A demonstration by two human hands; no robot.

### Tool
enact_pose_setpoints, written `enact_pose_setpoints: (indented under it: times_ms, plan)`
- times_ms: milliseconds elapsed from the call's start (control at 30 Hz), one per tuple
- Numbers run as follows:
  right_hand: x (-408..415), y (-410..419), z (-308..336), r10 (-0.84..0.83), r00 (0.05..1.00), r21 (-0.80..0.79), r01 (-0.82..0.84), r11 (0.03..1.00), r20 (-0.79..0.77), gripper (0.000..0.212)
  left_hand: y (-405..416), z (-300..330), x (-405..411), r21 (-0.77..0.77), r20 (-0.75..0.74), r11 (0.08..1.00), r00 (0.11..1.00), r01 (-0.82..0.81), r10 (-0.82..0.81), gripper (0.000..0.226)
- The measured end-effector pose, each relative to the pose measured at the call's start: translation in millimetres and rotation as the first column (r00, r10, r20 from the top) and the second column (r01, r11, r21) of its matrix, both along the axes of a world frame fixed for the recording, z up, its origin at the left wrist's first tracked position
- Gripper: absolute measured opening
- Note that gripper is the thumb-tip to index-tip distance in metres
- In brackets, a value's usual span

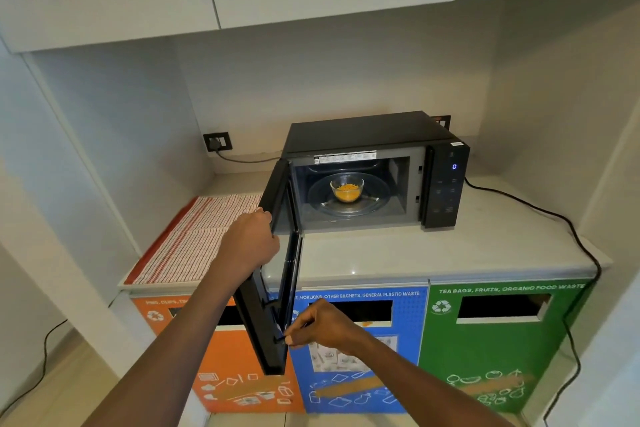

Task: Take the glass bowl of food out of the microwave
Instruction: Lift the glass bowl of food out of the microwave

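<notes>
The clear glass bowl (347,188) of orange-yellow food sat on the microwave's (372,168) turntable, beyond both hands. The left hand (250,242) gripped the open door's (277,263) top edge; the right hand (322,328) pinched its lower edge.

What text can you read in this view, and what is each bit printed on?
"0": microwave display.
"TEA BAGS, FRUITS, ORGANIC FOOD WASTE": green bin.
"HORLICKS, OTHER SACHETS, GENERAL PLASTIC WASTE": blue bin, start hidden by the door.
"PINS, CLIPS...": orange bin, blurred, partly hidden.
White sticker above the cavity: unreadable.
</notes>
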State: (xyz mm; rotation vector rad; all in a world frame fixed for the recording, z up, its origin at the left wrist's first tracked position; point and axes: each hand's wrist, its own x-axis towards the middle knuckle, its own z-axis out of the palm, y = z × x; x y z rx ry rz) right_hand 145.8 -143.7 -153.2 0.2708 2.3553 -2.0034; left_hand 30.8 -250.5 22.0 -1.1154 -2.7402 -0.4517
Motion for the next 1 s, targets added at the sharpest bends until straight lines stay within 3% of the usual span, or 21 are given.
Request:
enact_pose_setpoints:
  times_ms: [133, 200, 267, 400, 567, 800, 1000]
  plan:
    - [2.3, 10.1, 2.4, -0.018, 0.998, -0.067, 0.022, 0.997, 0.055, 0.025, 17.5, -3.6, 18.9, -0.002, -0.141, 1.000, 0.990, -0.016, 0.016, 0.031]
    - [3.4, 18.2, 4.8, -0.090, 0.993, -0.087, 0.097, 0.992, 0.075, 0.024, 29.6, -7.4, 28.9, 0.015, -0.200, 1.000, 0.980, 0.023, -0.019, 0.042]
    - [3.4, 29.3, 7.9, -0.198, 0.977, -0.087, 0.205, 0.975, 0.084, 0.026, 42.9, -10.6, 36.3, 0.075, -0.193, 0.995, 0.980, 0.061, -0.046, 0.038]
    - [5.5, 59.3, 16.9, -0.429, 0.893, -0.080, 0.441, 0.894, 0.131, 0.019, 71.6, -20.9, 43.5, 0.222, -0.062, 0.973, 0.997, 0.060, -0.048, 0.018]
    - [5.8, 110.5, 21.1, -0.629, 0.770, 0.027, 0.630, 0.776, 0.109, 0.024, 106.7, -41.8, 37.3, 0.185, 0.083, 0.982, 0.996, -0.025, 0.009, 0.018]
    - [-9.9, 185.7, 27.6, -0.720, 0.692, 0.184, 0.701, 0.689, 0.054, 0.028, 151.0, -73.9, 2.8, 0.247, 0.229, 0.965, 0.973, -0.093, 0.036, 0.025]
    - [-49.6, 254.6, 27.6, -0.732, 0.681, 0.280, 0.706, 0.651, -0.017, 0.024, 188.9, -93.7, -44.5, 0.298, 0.328, 0.939, 0.942, -0.171, 0.067, 0.027]
